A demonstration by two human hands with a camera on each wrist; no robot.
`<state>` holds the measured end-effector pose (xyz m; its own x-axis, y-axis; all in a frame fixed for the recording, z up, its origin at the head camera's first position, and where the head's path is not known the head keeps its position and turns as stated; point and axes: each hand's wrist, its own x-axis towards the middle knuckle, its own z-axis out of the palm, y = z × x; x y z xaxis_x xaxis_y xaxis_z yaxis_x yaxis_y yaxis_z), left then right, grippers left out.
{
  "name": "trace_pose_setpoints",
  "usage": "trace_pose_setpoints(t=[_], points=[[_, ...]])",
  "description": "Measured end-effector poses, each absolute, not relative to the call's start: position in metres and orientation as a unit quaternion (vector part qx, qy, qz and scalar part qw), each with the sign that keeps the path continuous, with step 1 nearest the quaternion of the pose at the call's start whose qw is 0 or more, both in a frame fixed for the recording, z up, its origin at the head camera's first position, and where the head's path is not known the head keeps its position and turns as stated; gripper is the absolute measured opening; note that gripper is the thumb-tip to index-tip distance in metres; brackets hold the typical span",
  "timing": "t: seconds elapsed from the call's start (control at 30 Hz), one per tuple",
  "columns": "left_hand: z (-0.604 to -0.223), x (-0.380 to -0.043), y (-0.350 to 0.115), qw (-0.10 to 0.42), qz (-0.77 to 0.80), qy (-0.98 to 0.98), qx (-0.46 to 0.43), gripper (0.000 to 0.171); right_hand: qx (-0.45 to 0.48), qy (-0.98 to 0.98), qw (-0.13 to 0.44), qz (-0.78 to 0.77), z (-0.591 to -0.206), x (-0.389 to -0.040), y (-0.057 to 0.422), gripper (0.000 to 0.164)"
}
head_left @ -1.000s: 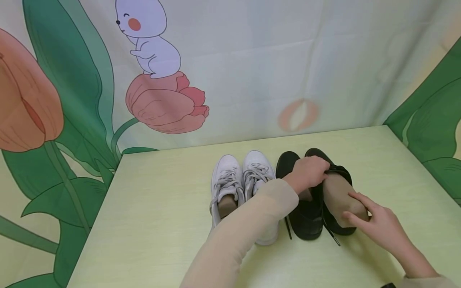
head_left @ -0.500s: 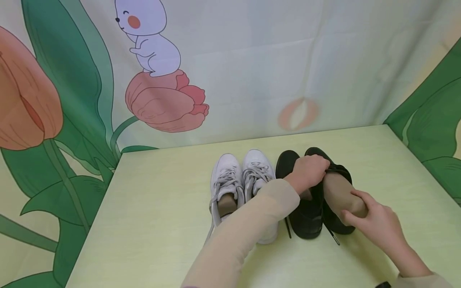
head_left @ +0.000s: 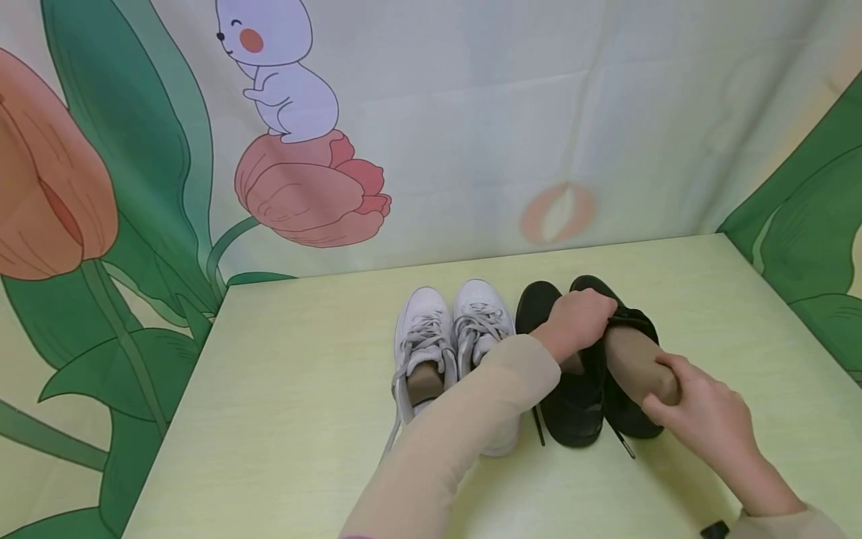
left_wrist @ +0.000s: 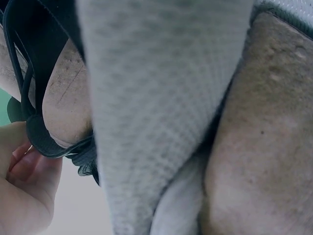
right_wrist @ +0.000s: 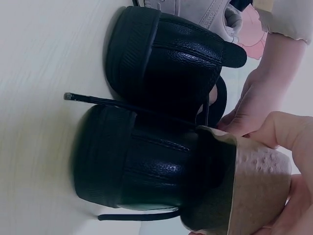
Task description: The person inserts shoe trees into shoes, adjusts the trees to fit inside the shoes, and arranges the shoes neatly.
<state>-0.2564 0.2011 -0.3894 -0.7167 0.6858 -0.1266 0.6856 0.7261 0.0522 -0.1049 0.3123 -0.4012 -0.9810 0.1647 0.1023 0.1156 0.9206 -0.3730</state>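
Two black shoes stand side by side, the left one and the right one. My left hand grips the right black shoe at its tongue; in the left wrist view the fingers curl at its dark edge. Inside that shoe sits a brown moulded shoe insert, its heel end tilted up out of the opening. My right hand holds this raised end between thumb and fingers. In the right wrist view the insert rises above the shoe's heel. The shoe's inside toe is hidden.
A pair of white sneakers, the left one and the right one, stands left of the black shoes, partly behind my left sleeve. Loose black laces hang by the heels. A printed curtain backs the pale table.
My right hand has closed around the insert's heel end and lifted it slightly up from the shoe's heel. My left hand stays at the tongue.
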Motion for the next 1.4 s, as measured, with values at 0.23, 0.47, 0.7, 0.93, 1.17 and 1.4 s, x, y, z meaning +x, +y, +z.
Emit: trace_pose_setpoints(t=[0.23,0.47,0.7,0.93,1.17,1.4], points=[[-0.39,-0.257,0.201,0.066,0.006,0.926,0.372,0.017,-0.051,-0.984,0.083,0.148,-0.396,-0.106,0.311,0.049],[-0.39,-0.257,0.2,0.062,0.013,0.923,0.379,0.017,-0.025,-0.989,0.09,0.111,-0.389,-0.108,0.311,0.044],[-0.39,-0.259,0.2,0.061,0.015,0.925,0.374,0.016,-0.011,-0.994,0.049,0.097,-0.38,-0.112,0.313,0.047],[-0.391,-0.259,0.199,0.055,0.017,0.924,0.378,0.017,-0.005,-0.994,-0.009,0.107,-0.372,-0.121,0.316,0.049],[-0.39,-0.258,0.199,0.056,0.018,0.923,0.38,0.017,-0.006,-0.993,-0.034,0.113,-0.371,-0.128,0.317,0.05],[-0.389,-0.258,0.198,0.058,0.025,0.923,0.378,0.019,0.0,-0.993,-0.045,0.111,-0.372,-0.135,0.316,0.051]])
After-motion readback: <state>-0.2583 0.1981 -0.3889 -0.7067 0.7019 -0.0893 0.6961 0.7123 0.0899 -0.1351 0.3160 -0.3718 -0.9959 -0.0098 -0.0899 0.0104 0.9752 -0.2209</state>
